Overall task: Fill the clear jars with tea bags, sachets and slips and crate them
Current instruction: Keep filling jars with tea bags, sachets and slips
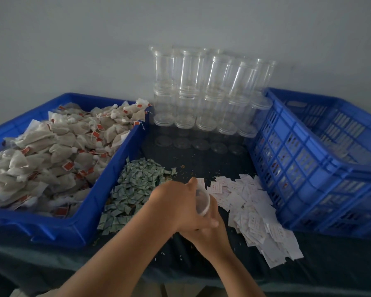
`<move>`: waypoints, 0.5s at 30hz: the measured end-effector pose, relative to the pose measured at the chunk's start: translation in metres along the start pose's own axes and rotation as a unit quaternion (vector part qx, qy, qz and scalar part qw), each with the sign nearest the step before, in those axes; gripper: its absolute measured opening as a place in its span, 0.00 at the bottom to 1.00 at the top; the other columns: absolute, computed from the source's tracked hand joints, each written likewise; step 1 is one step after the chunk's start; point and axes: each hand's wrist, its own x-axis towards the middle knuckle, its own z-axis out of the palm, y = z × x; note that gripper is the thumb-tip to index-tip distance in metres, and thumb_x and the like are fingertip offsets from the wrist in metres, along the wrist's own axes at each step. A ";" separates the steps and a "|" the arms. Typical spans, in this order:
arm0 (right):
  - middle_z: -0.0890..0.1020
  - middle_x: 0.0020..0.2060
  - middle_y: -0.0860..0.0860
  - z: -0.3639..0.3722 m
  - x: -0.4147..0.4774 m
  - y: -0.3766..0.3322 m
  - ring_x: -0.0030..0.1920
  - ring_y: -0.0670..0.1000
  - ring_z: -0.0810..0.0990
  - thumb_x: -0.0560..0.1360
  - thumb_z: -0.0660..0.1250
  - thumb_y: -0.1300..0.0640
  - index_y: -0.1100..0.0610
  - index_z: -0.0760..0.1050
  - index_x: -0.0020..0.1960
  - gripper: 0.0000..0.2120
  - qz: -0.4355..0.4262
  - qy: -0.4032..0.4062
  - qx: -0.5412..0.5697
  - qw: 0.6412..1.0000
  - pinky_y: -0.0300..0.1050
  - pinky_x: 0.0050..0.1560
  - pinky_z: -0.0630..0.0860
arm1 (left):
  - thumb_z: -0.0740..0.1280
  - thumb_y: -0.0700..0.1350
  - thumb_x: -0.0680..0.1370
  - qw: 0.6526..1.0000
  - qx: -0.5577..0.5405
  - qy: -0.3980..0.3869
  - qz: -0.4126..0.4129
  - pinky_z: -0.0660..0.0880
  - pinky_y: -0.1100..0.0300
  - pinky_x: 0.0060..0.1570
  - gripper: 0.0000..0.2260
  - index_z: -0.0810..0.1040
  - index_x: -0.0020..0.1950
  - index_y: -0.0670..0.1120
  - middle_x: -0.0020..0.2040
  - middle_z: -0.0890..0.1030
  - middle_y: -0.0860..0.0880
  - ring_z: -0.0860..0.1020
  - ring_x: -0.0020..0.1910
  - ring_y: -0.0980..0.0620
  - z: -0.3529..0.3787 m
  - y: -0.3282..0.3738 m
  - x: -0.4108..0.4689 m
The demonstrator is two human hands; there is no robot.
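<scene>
Low in the middle of the table my two hands cross. My left hand (pixel 176 202) grips a clear jar (pixel 202 201), thumb along its side; only the round rim shows. My right hand (pixel 206 229) lies under the left one, fingers curled against the jar's lower edge. Left of the hands lies a heap of green-white sachets (pixel 133 189), and to their right a spread of white slips (pixel 251 211). A blue bin (pixel 58 224) at the left is piled with tea bags (pixel 58 151) bearing red tags. Empty clear jars (pixel 204 91) stand stacked against the wall.
A blue slatted crate (pixel 308 168) stands at the right, with clear jars lying in its far part. Several clear lids (pixel 201 144) lie on the dark tablecloth (pixel 201 260) before the jar stack. Tea crumbs are scattered over the cloth.
</scene>
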 end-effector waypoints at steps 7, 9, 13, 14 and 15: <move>0.83 0.63 0.40 0.001 -0.002 -0.002 0.60 0.45 0.85 0.64 0.85 0.33 0.34 0.65 0.75 0.45 0.003 -0.014 0.011 1.000 0.47 0.53 0.85 | 0.74 0.68 0.72 0.988 0.069 0.061 0.122 0.76 0.44 0.66 0.50 0.44 0.84 0.69 0.83 0.59 0.49 0.70 0.75 0.42 -0.005 -0.025 -0.003; 0.82 0.62 0.37 -0.001 -0.003 -0.003 0.58 0.41 0.85 0.63 0.84 0.30 0.29 0.63 0.73 0.45 -0.001 -0.007 -0.005 1.000 0.43 0.50 0.85 | 0.75 0.65 0.71 0.983 0.024 0.090 0.158 0.78 0.49 0.58 0.40 0.59 0.79 0.70 0.73 0.71 0.56 0.76 0.68 0.49 -0.005 -0.023 -0.003; 0.81 0.63 0.36 0.002 -0.004 -0.004 0.59 0.40 0.83 0.64 0.85 0.34 0.28 0.62 0.71 0.45 -0.011 0.000 -0.023 1.000 0.40 0.52 0.84 | 0.70 0.68 0.69 0.984 -0.093 0.128 0.086 0.81 0.54 0.46 0.25 0.73 0.64 0.66 0.51 0.79 0.59 0.81 0.48 0.54 -0.008 -0.022 -0.007; 0.80 0.63 0.36 0.002 -0.003 -0.004 0.60 0.39 0.82 0.63 0.85 0.34 0.28 0.61 0.71 0.45 -0.010 0.010 -0.022 1.000 0.38 0.54 0.83 | 0.67 0.69 0.71 0.975 -0.152 0.149 0.064 0.80 0.57 0.40 0.20 0.74 0.60 0.64 0.46 0.80 0.58 0.81 0.43 0.56 -0.012 -0.025 -0.008; 0.79 0.63 0.35 0.001 -0.001 -0.004 0.61 0.38 0.81 0.63 0.84 0.33 0.27 0.61 0.70 0.45 -0.003 0.021 -0.017 1.000 0.36 0.57 0.82 | 0.63 0.69 0.72 0.959 -0.215 0.182 0.037 0.77 0.61 0.35 0.19 0.74 0.57 0.61 0.42 0.81 0.57 0.80 0.37 0.57 -0.017 -0.029 -0.008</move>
